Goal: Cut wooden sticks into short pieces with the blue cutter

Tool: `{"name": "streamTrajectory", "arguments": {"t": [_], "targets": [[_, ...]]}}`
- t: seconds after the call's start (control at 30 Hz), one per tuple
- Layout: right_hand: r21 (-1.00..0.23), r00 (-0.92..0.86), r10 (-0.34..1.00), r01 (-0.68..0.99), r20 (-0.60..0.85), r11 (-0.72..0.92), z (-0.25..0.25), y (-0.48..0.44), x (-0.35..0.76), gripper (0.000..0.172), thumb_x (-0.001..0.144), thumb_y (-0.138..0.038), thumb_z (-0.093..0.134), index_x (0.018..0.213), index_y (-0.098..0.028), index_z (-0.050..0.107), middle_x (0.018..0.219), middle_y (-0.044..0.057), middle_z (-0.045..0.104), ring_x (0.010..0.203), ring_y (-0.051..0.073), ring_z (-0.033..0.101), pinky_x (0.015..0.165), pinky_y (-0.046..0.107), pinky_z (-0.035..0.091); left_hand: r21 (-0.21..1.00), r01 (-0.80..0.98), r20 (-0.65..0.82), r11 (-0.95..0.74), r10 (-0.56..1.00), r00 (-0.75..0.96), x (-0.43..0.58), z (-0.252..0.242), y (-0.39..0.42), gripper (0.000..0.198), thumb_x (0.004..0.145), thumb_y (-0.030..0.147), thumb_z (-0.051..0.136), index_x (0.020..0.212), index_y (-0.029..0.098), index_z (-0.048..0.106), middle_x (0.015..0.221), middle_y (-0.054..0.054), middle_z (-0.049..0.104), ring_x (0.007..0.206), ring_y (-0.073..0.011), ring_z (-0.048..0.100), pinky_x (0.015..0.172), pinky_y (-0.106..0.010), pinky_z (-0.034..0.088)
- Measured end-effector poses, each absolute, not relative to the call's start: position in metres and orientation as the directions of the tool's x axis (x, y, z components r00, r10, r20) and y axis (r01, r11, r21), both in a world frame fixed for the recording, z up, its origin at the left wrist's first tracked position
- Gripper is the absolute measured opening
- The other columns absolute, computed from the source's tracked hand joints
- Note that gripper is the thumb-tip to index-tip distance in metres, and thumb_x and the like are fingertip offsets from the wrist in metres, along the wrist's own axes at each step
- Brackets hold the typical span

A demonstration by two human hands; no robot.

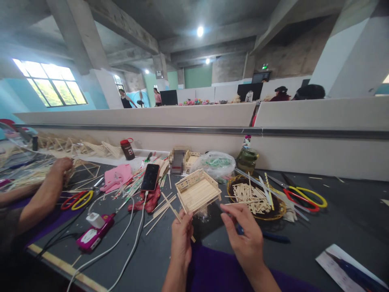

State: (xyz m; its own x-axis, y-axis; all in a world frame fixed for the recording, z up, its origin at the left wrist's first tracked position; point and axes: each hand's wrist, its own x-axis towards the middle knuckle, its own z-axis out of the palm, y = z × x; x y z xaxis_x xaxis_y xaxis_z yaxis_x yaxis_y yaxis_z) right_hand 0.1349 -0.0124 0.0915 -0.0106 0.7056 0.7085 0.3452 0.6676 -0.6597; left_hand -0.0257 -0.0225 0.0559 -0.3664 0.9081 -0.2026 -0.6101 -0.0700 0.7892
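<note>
My left hand (181, 239) is closed on a long thin wooden stick (174, 210) and touches the near corner of a small model bench made of wooden sticks (198, 191). My right hand (243, 233) is just right of the model, with its thumb and fingers pinched together; what they pinch is too small to make out. Both hands hover above the dark table (334, 219). A round woven basket (281, 209) filled with short wooden sticks sits right beyond my right hand.
A phone (150, 177) on a cable, a pink power bank (92, 236), a red cloth (148, 201), loose sticks, scissors with yellow and red handles (304, 195) and a green glass jar (246, 159) lie around. Another person's arm (45, 194) rests at left. A white partition (194, 117) backs the table.
</note>
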Motion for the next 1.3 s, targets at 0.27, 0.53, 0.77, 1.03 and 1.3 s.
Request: {"name": "streamTrajectory", "arguments": {"t": [0.27, 0.53, 0.77, 1.03, 1.3], "targets": [[-0.494, -0.254, 0.708, 0.564, 0.659, 0.662, 0.112, -0.006, 0.09, 0.034, 0.084, -0.028, 0.061, 0.117, -0.022, 0.061, 0.099, 0.008, 0.06, 0.092, 0.021, 0.057, 0.078, 0.034, 0.049, 0.827, -0.554, -0.124, -0.1, 0.928, -0.352, -0.016, 0.059, -0.026, 0.03, 0.06, 0.032, 0.081, 0.077, 0.014, 0.064, 0.055, 0.006, 0.05, 0.044, -0.0029, 0.036, 0.044, -0.014, 0.027], [-0.441, -0.355, 0.769, 0.659, 0.531, 0.609, 0.106, 0.001, 0.08, 0.011, 0.085, -0.017, 0.057, 0.078, -0.022, 0.064, 0.078, 0.003, 0.061, 0.082, 0.021, 0.054, 0.073, 0.032, 0.043, 0.843, -0.524, -0.072, -0.123, 0.939, -0.336, -0.011, 0.054, -0.025, 0.026, 0.064, 0.029, 0.078, 0.067, 0.014, 0.057, 0.055, 0.007, 0.046, 0.046, -0.0036, 0.034, 0.045, -0.015, 0.027], [-0.254, -0.413, 0.692, 0.719, 0.593, 0.647, 0.104, -0.004, 0.086, 0.013, 0.088, -0.018, 0.054, 0.076, -0.02, 0.057, 0.078, 0.004, 0.059, 0.079, 0.021, 0.05, 0.07, 0.033, 0.038, 0.815, -0.569, -0.1, -0.109, 0.941, -0.324, -0.01, 0.065, -0.027, 0.025, 0.058, 0.026, 0.081, 0.07, 0.015, 0.063, 0.062, 0.001, 0.059, 0.059, -0.0121, 0.053, 0.053, -0.018, 0.038], [-0.299, -0.314, 0.649, 0.694, 0.693, 0.655, 0.119, 0.006, 0.121, 0.028, 0.095, -0.022, 0.037, 0.069, -0.02, 0.049, 0.07, 0.003, 0.052, 0.072, 0.018, 0.047, 0.069, 0.03, 0.035, 0.823, -0.557, -0.102, -0.11, 0.936, -0.336, -0.01, 0.07, -0.029, 0.033, 0.058, 0.025, 0.08, 0.088, 0.014, 0.071, 0.065, -0.002, 0.065, 0.049, -0.0089, 0.049, 0.049, -0.018, 0.035], [-0.44, -0.125, 0.721, 0.717, 0.682, 0.541, 0.141, 0.038, 0.178, 0.03, 0.093, -0.037, 0.047, 0.071, -0.02, 0.058, 0.07, 0.001, 0.057, 0.071, 0.017, 0.051, 0.067, 0.028, 0.036, 0.889, -0.456, -0.115, -0.039, 0.946, -0.304, -0.014, 0.062, -0.027, 0.046, 0.064, 0.036, 0.075, 0.103, 0.013, 0.07, 0.076, -0.003, 0.067, 0.039, -0.0007, 0.025, 0.038, -0.016, 0.019]]}}
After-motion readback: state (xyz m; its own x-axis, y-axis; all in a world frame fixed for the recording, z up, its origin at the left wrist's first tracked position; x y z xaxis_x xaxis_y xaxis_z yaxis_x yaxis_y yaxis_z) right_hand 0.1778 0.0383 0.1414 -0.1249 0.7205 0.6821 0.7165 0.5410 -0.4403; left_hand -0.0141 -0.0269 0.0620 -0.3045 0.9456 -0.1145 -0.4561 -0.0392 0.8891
